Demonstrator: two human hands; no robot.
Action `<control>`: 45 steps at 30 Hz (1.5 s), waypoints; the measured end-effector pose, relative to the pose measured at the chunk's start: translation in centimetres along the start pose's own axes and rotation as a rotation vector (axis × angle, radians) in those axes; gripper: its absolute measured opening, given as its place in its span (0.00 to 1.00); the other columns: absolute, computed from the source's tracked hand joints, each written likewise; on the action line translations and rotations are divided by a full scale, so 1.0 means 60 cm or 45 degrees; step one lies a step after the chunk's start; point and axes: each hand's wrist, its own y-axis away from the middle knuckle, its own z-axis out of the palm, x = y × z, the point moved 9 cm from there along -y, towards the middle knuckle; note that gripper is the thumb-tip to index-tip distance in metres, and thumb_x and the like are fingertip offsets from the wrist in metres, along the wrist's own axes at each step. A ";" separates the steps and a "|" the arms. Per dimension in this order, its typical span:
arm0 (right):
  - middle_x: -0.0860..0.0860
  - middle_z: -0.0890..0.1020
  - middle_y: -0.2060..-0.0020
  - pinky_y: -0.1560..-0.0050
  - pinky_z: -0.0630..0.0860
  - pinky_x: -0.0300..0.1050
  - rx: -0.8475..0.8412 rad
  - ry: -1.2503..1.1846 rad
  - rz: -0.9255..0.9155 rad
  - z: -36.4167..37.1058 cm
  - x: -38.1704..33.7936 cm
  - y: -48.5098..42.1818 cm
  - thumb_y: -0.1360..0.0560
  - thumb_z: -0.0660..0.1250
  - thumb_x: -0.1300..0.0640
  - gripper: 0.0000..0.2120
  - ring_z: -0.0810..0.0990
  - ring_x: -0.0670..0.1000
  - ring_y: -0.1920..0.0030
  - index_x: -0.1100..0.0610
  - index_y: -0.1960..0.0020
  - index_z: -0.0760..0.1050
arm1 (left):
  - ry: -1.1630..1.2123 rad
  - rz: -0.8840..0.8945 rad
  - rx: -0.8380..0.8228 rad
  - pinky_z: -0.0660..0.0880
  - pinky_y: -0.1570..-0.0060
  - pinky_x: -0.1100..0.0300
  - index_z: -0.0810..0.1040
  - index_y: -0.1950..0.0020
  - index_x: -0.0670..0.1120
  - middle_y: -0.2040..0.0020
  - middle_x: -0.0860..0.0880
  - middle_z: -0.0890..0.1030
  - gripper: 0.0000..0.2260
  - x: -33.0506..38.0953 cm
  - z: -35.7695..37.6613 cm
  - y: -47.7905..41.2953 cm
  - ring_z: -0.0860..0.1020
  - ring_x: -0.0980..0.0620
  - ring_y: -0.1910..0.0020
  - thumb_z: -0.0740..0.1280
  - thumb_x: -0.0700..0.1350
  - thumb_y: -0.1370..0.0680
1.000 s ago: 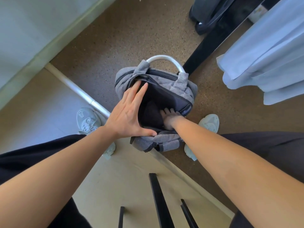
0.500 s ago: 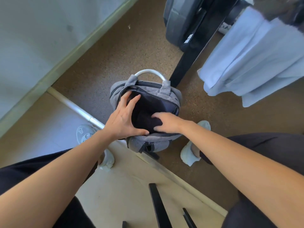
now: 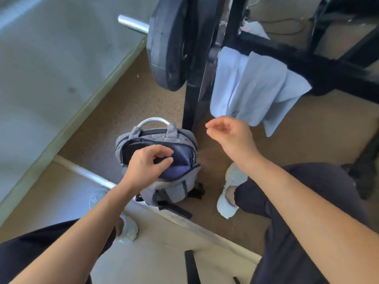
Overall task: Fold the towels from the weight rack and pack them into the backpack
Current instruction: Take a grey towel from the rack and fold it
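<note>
Head view: left hand (image 3: 146, 165) hovers over open backpack (image 3: 170, 191), fingers loosely curled, empty; right hand (image 3: 229, 132) likewise, one o'clock, near towels (image 3: 256, 89).

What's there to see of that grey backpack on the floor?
The backpack is grey fabric, standing upright on the brown floor beside the rack's black post. Its zip is open, showing dark navy lining; a pale handle arches on top, dark straps trail below. The left hand hangs over the mouth; contact is unclear.
</note>
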 end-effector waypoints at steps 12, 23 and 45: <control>0.49 0.82 0.57 0.54 0.84 0.50 0.804 -0.607 0.326 -0.226 0.076 -0.066 0.25 0.73 0.56 0.06 0.84 0.53 0.56 0.51 0.54 0.76 | 0.017 0.303 -0.009 0.75 0.36 0.55 0.73 0.27 0.50 0.31 0.53 0.74 0.25 0.339 0.062 -0.179 0.77 0.52 0.37 0.73 0.45 0.24; 0.62 0.77 0.61 0.61 0.74 0.49 1.073 -0.438 0.082 -0.303 0.047 -0.019 0.18 0.62 0.54 0.13 0.75 0.53 0.63 0.64 0.55 0.71 | -0.385 0.327 -0.041 0.66 0.26 0.41 0.57 0.17 0.48 0.18 0.49 0.60 0.38 0.403 0.114 -0.258 0.56 0.43 0.22 0.71 0.43 0.24; 0.54 0.82 0.61 0.58 0.72 0.46 0.333 -0.315 0.461 -0.265 0.085 0.065 0.26 0.71 0.60 0.02 0.78 0.54 0.59 0.57 0.57 0.79 | -0.401 0.415 -0.206 0.63 0.23 0.41 0.55 0.16 0.50 0.15 0.48 0.49 0.42 0.359 0.123 -0.238 0.56 0.39 0.18 0.75 0.42 0.24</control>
